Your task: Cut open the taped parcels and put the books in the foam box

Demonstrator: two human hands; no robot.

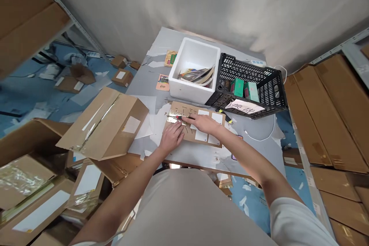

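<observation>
A flat cardboard box [187, 135] lies on the table in front of me, with clear tape, dark handwritten strokes and several white labels on its top. My left hand [172, 137] rests flat on its near left part, fingers stretched out and holding nothing. Reaching in from the right, my right hand [204, 123] is closed around a slim black pen-like tool [186, 118] with a red end, held low over the taped strip. Its exact kind is too small to tell. Beyond the box's far right edge lies a black-and-yellow box cutter [226, 117].
Behind the box stand a white foam box [184, 91] with booklets and a black crate [250, 103] with green boxes. A large carton [106, 123] is at the left, above piled cartons [43, 207]. Two small cards, a white cable [263, 139] and paper scraps lie on the table.
</observation>
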